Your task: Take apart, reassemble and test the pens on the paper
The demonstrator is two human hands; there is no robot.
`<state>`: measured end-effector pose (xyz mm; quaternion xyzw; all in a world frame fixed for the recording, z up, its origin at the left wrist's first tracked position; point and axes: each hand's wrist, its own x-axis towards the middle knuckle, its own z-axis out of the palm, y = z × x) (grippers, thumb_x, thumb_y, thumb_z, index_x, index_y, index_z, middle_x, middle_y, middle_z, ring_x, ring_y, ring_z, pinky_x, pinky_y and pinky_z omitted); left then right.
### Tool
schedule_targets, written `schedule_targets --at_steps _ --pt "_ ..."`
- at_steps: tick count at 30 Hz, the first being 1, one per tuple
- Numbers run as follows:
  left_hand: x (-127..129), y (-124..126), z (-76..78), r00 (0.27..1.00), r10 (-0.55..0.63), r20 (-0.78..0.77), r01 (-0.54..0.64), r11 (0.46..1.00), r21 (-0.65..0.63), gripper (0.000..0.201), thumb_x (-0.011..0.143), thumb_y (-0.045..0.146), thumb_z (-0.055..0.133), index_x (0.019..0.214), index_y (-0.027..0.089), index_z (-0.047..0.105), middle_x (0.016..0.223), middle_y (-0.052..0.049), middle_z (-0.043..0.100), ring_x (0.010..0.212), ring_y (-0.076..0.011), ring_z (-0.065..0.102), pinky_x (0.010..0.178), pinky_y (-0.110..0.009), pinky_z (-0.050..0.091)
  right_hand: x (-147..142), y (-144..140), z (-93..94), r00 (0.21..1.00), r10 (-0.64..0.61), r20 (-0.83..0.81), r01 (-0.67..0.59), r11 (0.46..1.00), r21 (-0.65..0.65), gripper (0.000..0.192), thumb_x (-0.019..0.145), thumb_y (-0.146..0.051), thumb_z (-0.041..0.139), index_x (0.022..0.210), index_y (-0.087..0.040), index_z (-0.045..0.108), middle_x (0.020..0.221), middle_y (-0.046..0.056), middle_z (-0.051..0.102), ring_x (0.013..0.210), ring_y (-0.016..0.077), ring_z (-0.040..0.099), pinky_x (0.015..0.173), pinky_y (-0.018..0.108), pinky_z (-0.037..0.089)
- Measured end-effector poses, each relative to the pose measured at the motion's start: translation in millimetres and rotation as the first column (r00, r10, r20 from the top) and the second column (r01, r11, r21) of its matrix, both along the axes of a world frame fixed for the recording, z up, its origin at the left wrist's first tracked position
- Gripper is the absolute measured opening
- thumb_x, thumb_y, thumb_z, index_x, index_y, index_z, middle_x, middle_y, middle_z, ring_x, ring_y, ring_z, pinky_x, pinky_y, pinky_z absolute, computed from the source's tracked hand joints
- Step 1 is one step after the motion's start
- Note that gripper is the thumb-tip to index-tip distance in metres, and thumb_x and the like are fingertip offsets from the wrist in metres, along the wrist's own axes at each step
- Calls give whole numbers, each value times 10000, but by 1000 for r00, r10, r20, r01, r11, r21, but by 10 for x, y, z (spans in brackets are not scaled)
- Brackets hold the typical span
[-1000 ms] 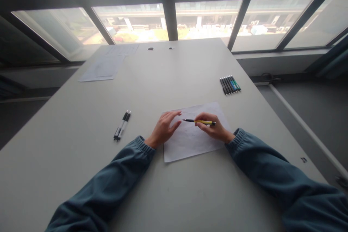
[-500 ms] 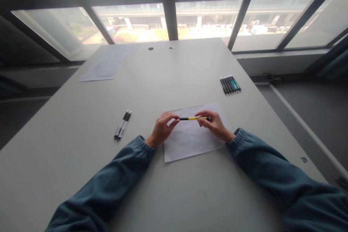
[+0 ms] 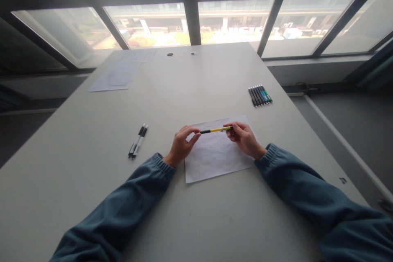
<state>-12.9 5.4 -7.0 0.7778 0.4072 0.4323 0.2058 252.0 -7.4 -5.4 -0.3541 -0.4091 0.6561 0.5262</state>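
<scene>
A: Working on what?

B: Using a broad, smooth, off-white table (image 3: 184, 94), stretching away toward tall, dark-framed glass windows (image 3: 233, 20) and catching hazy daylight. Glimpsing dark grey floor (image 3: 346, 118) past the right edge.

A: Holding what?

B: Suspending a slim yellow-and-black pen (image 3: 215, 129) crosswise over a white rectangular paper sheet (image 3: 211, 161). Pinching its black end between thumb and fingertips of the left hand (image 3: 183, 143), leaving a rounded hollow in the grip; clasping the opposite end in the curled fingers of the right hand (image 3: 245, 137).

A: Noticing other things around?

B: Seeing two slim black-and-white pens (image 3: 138, 142) side by side, left of the left hand; farther off, right, a tight row of black, blue and green pens (image 3: 260, 96); far left, overlapping thin white papers (image 3: 115, 73). Covering parts of the sheet's sides with both hands, and hiding the held pen's ends behind fingers.

A: Reading any labels?

B: Making out faint marks on the sheet and a small dark mark (image 3: 343, 180) near the table's right edge, finding both too small to read.
</scene>
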Motion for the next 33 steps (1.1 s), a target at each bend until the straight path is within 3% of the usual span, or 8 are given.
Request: schedule_targets --at_steps 4,8,11,14,18,23,33 --pt "9 -2 19 999 -40 -14 40 999 18 138 936 325 646 926 194 689 890 -58 721 871 -190 653 844 -351 531 2 9 7 999 -27 23 26 1000 7 382 856 -513 702 955 -150 766 633 16 594 533 86 421 473 229 238" --pt "5 -8 28 1000 5 -9 -5 1000 25 133 928 321 656 928 193 692 885 -52 716 853 -182 651 825 -336 531 -28 23 10 988 -137 73 137 991 12 385 881 -532 655 977 -167 736 657 27 642 511 93 440 456 227 266" --pt "-2 -8 17 996 88 8 -89 996 29 145 926 330 659 915 191 697 866 -43 713 811 -169 643 792 -316 527 -42 45 -27 952 -264 156 245 961 131 365 888 -527 650 957 -176 718 682 26 664 494 91 437 449 235 298" --pt "-3 0 -2 988 149 27 -150 988 32 166 927 350 656 916 190 701 855 -36 714 789 -161 643 771 -303 526 -29 65 -84 899 -347 268 271 920 282 298 885 -457 674 955 -174 732 686 14 650 541 106 491 498 252 380" --pt "1 13 -11 976 207 60 -208 978 14 205 930 383 644 924 186 699 845 -34 719 778 -159 655 760 -295 534 7 60 -115 804 -409 432 218 878 426 207 893 -351 662 986 -186 747 762 27 690 648 145 597 633 294 487" --pt "14 10 24 972 229 50 -227 973 -39 237 952 401 604 945 182 695 847 -43 731 803 -167 670 773 -298 541 28 12 -39 655 -452 606 16 810 586 186 949 -291 580 987 -201 739 895 65 718 755 181 624 749 331 503" --pt "11 2 43 980 188 61 -186 982 -40 256 946 419 609 935 180 698 853 -48 728 785 -162 660 760 -288 533 89 -69 70 455 -460 762 -145 807 573 224 994 -286 514 955 -214 722 866 76 681 783 203 601 769 311 440"
